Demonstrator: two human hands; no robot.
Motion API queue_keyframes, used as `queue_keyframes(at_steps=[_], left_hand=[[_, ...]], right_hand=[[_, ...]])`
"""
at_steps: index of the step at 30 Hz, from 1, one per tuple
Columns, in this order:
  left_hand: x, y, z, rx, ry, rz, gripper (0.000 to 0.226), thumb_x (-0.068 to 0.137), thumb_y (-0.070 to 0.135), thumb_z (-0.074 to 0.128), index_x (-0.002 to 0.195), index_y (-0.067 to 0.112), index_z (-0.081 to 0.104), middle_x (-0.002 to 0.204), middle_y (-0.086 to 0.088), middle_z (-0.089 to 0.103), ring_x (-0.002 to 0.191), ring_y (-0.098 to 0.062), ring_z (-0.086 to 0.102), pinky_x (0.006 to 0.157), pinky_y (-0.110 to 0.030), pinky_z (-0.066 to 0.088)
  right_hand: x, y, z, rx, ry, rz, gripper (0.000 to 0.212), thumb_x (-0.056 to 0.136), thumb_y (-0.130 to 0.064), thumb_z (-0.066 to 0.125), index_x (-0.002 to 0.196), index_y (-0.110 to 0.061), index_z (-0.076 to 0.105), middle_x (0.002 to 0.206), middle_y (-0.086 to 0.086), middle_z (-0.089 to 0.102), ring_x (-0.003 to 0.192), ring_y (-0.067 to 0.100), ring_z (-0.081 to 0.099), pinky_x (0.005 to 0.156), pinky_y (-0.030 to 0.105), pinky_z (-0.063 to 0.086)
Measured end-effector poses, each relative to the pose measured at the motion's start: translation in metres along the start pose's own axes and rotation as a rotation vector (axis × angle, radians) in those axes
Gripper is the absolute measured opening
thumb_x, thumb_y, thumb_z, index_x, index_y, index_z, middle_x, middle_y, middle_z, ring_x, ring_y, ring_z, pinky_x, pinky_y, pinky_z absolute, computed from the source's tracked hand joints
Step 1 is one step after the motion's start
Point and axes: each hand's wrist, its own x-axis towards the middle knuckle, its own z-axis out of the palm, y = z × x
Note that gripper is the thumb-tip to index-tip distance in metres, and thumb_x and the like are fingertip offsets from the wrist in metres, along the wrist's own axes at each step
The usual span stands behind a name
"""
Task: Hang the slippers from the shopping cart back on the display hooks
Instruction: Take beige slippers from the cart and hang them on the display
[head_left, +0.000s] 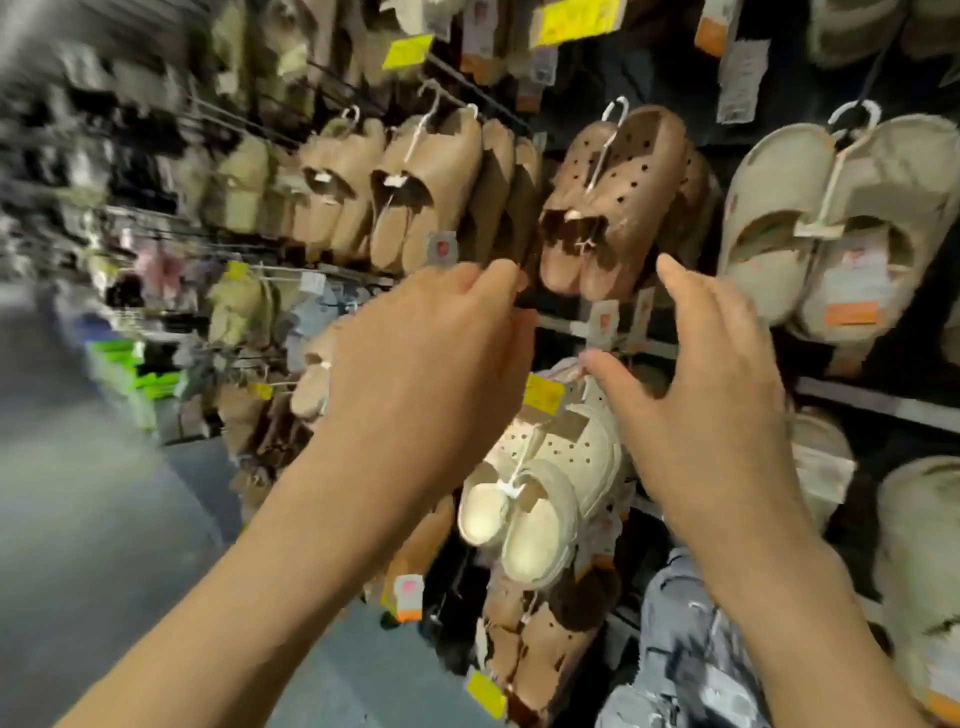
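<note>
A cream perforated slipper pair (540, 493) hangs on a white hanger below my hands, heels toward me. My left hand (431, 353) is raised in front of the rack with its fingers curled near a display hook (566, 325); what it pinches is hidden. My right hand (696, 374) is beside it with fingers spread, the thumb touching the top of the cream pair. Brown perforated clogs (618, 197) hang just above on a white hanger. The shopping cart is out of view.
Tan slippers (410, 192) hang at upper left and thick beige slides (826, 223) at upper right. Brown pairs (535, 639) hang below the cream pair. Yellow and orange price tags dot the rack. The aisle floor (104, 519) lies to the left, blurred.
</note>
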Motion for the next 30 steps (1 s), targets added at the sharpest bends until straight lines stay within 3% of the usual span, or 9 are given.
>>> queue_keyframes(at_steps=[5, 8, 10, 16, 21, 27, 30], left_hand=[[-0.085, -0.055, -0.064, 0.222, -0.081, -0.18, 0.025, 0.086, 0.031, 0.045, 0.081, 0.014, 0.063, 0.066, -0.004, 0.064, 0.06, -0.032, 0.06, 0.043, -0.027, 0.035], [-0.13, -0.089, -0.097, 0.341, -0.133, -0.35, 0.025, 0.085, 0.032, 0.045, 0.082, 0.014, 0.063, 0.07, -0.004, 0.067, 0.065, -0.032, 0.064, 0.044, -0.033, 0.046], [-0.158, -0.111, -0.119, 0.439, -0.149, -0.452, 0.029, 0.085, 0.033, 0.041, 0.084, 0.014, 0.063, 0.071, -0.005, 0.068, 0.065, -0.032, 0.064, 0.045, -0.038, 0.049], [-0.238, -0.164, -0.185, 0.771, -0.129, -0.728, 0.024, 0.085, 0.029, 0.045, 0.082, 0.013, 0.063, 0.068, -0.008, 0.066, 0.062, -0.034, 0.062, 0.048, -0.033, 0.045], [-0.302, -0.187, -0.223, 0.952, -0.051, -1.09, 0.025, 0.085, 0.032, 0.046, 0.086, 0.014, 0.064, 0.073, -0.009, 0.068, 0.07, -0.035, 0.065, 0.057, -0.045, 0.053], [-0.36, -0.199, -0.222, 1.068, 0.02, -1.377, 0.031, 0.085, 0.035, 0.041, 0.093, 0.018, 0.065, 0.081, -0.007, 0.071, 0.079, -0.033, 0.066, 0.066, -0.045, 0.053], [-0.387, -0.219, -0.219, 1.056, 0.012, -1.508, 0.033, 0.087, 0.037, 0.039, 0.095, 0.019, 0.065, 0.083, -0.007, 0.071, 0.083, -0.033, 0.065, 0.068, -0.044, 0.053]], right_hand=[[-0.048, -0.083, 0.046, 0.255, -0.097, -0.113, 0.048, 0.084, -0.026, 0.065, 0.126, -0.005, 0.052, 0.123, 0.013, 0.052, 0.115, 0.026, 0.046, 0.095, 0.02, 0.028], [-0.068, -0.137, 0.076, 0.396, -0.151, -0.228, 0.043, 0.082, -0.026, 0.063, 0.118, -0.003, 0.057, 0.117, 0.016, 0.057, 0.111, 0.031, 0.049, 0.095, 0.032, 0.034], [-0.081, -0.171, 0.097, 0.517, -0.181, -0.308, 0.041, 0.081, -0.023, 0.064, 0.115, -0.001, 0.06, 0.113, 0.018, 0.059, 0.108, 0.033, 0.051, 0.095, 0.03, 0.033], [-0.117, -0.266, 0.159, 0.872, -0.248, -0.481, 0.028, 0.083, -0.015, 0.065, 0.105, 0.002, 0.064, 0.105, 0.019, 0.063, 0.1, 0.036, 0.058, 0.092, 0.025, 0.035], [-0.149, -0.335, 0.205, 1.128, -0.36, -0.579, 0.021, 0.082, -0.013, 0.064, 0.099, 0.001, 0.066, 0.099, 0.016, 0.066, 0.094, 0.033, 0.058, 0.091, 0.016, 0.031], [-0.193, -0.395, 0.261, 1.292, -0.572, -0.723, 0.021, 0.083, -0.015, 0.061, 0.096, -0.001, 0.066, 0.098, 0.017, 0.066, 0.094, 0.035, 0.059, 0.089, 0.028, 0.036], [-0.218, -0.422, 0.283, 1.328, -0.661, -0.761, 0.021, 0.082, -0.016, 0.059, 0.095, -0.001, 0.066, 0.097, 0.016, 0.066, 0.093, 0.036, 0.059, 0.088, 0.026, 0.035]])
